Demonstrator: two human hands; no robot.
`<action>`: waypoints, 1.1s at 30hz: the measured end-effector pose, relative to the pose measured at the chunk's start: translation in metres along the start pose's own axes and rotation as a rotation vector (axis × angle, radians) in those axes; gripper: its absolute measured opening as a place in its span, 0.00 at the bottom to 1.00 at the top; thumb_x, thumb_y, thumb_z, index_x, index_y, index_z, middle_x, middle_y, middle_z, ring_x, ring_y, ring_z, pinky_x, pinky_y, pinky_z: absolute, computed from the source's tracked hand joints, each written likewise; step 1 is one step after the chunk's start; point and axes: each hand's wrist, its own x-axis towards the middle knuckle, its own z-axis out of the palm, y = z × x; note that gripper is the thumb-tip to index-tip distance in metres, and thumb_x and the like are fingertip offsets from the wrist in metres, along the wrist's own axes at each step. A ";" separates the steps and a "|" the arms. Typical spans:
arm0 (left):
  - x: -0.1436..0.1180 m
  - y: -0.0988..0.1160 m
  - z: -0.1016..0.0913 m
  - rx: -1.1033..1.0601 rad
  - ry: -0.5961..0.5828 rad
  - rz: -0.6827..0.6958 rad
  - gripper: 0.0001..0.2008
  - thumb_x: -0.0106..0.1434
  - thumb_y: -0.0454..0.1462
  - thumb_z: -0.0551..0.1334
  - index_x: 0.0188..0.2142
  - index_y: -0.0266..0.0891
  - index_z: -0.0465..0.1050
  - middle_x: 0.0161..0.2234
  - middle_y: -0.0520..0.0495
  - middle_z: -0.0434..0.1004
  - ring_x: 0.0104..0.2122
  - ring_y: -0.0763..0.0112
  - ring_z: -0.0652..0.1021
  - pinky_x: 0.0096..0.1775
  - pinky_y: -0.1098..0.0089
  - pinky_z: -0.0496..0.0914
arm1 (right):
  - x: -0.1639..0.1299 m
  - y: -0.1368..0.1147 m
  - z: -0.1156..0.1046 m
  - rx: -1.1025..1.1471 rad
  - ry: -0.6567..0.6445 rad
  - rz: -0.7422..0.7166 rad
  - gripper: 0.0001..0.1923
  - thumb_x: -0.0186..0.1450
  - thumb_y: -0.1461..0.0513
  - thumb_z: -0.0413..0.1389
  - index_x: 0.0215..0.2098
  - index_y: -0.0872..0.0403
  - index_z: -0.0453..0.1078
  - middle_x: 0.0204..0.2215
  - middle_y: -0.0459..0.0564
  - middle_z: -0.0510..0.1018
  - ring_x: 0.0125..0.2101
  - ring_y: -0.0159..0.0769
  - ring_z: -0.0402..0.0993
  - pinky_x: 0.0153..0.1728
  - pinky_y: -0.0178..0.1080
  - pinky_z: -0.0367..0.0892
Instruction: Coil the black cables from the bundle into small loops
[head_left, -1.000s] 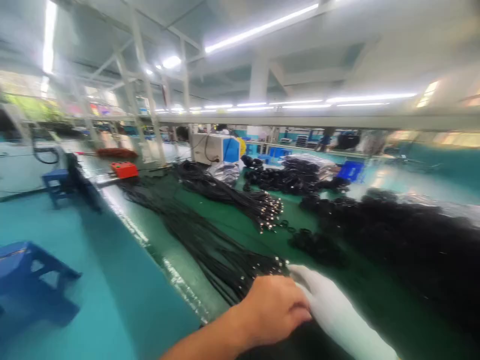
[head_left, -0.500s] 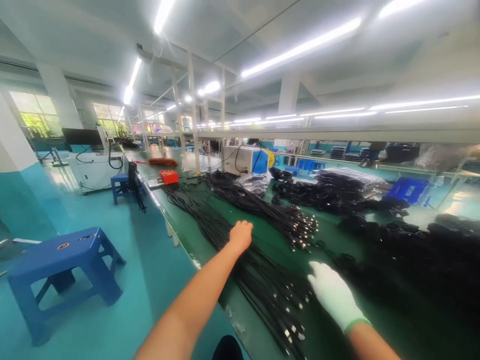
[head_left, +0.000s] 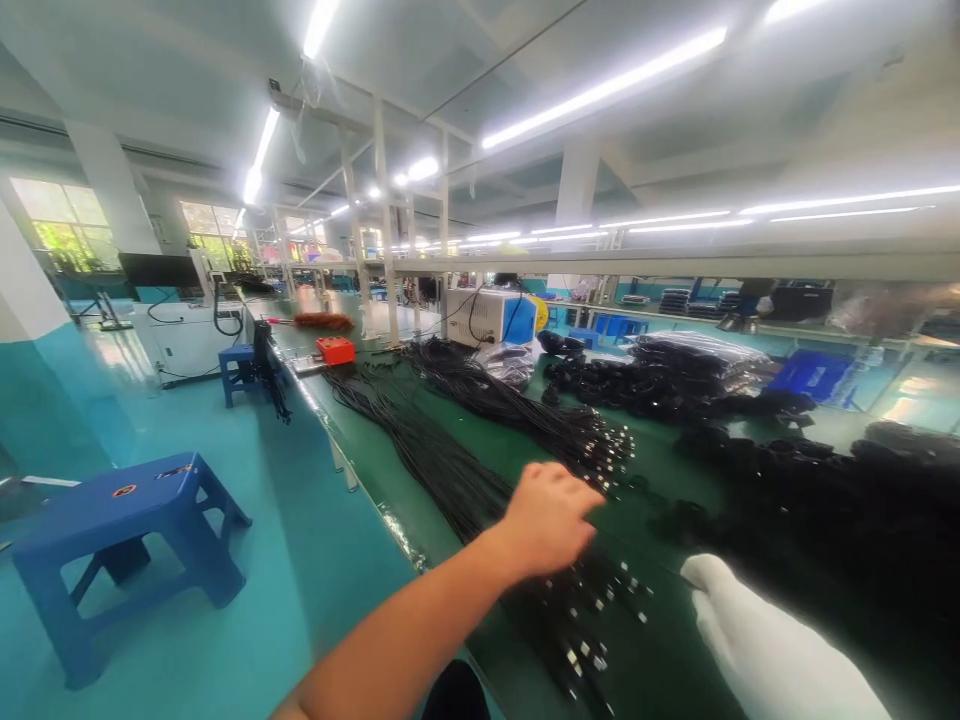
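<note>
Now | left hand [head_left: 547, 515] hovering loosely curled, holding nothing, over cable bundle [head_left: 450, 480] lying just beneath | gloved right hand [head_left: 765, 650] resting flat, empty, beside | next likely: closing fingers around strands.

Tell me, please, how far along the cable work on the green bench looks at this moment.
Done, apparently: two long bundles of black cables lie straightened on the green bench, the near bundle and the far bundle. In hand: the bare left hand hovers over the near bundle's metal-tipped ends; the gloved right hand rests beside them. Left, seemingly: heaps of coiled cables.
</note>
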 end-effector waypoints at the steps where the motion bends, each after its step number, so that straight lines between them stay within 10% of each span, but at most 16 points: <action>1: -0.003 0.019 -0.001 -0.101 -0.019 0.096 0.12 0.62 0.41 0.57 0.45 0.46 0.70 0.44 0.52 0.75 0.47 0.66 0.70 0.51 0.65 0.60 | -0.010 0.003 -0.007 0.058 -0.020 0.042 0.15 0.59 0.53 0.48 0.45 0.41 0.64 0.28 0.52 0.76 0.27 0.44 0.75 0.30 0.45 0.66; 9: 0.003 0.116 -0.014 -0.413 -0.049 0.291 0.08 0.63 0.37 0.57 0.34 0.43 0.75 0.32 0.53 0.74 0.36 0.72 0.73 0.43 0.71 0.62 | -0.060 0.014 -0.038 1.235 -0.574 -0.047 0.12 0.64 0.56 0.47 0.35 0.57 0.66 0.18 0.44 0.70 0.09 0.21 0.53 0.11 0.28 0.50; 13: 0.024 0.130 -0.018 -0.510 -0.153 0.342 0.08 0.61 0.35 0.57 0.31 0.41 0.75 0.31 0.53 0.72 0.32 0.74 0.72 0.38 0.73 0.63 | -0.062 0.028 -0.017 1.742 -0.771 -0.072 0.19 0.65 0.53 0.44 0.39 0.61 0.66 0.29 0.56 0.76 0.21 0.36 0.74 0.18 0.37 0.68; 18: 0.043 0.135 -0.014 -0.527 -0.215 0.303 0.07 0.59 0.36 0.57 0.29 0.39 0.74 0.30 0.52 0.70 0.30 0.75 0.71 0.33 0.74 0.64 | -0.064 0.040 -0.009 1.965 -0.951 -0.054 0.27 0.69 0.55 0.31 0.43 0.63 0.65 0.36 0.61 0.77 0.36 0.47 0.77 0.33 0.53 0.71; 28: 0.056 0.142 0.020 -0.500 -0.227 0.471 0.12 0.64 0.35 0.53 0.39 0.44 0.76 0.35 0.52 0.74 0.36 0.73 0.73 0.41 0.73 0.64 | -0.059 0.048 -0.002 1.944 -0.909 -0.117 0.19 0.66 0.55 0.41 0.39 0.62 0.65 0.27 0.58 0.77 0.27 0.46 0.78 0.25 0.50 0.71; 33: 0.056 0.100 0.055 -0.051 -0.022 0.280 0.16 0.66 0.36 0.48 0.48 0.42 0.70 0.38 0.46 0.75 0.40 0.63 0.72 0.46 0.64 0.62 | -0.065 0.065 -0.034 1.991 -0.373 0.008 0.24 0.68 0.50 0.27 0.42 0.51 0.59 0.27 0.48 0.73 0.25 0.36 0.74 0.30 0.50 0.70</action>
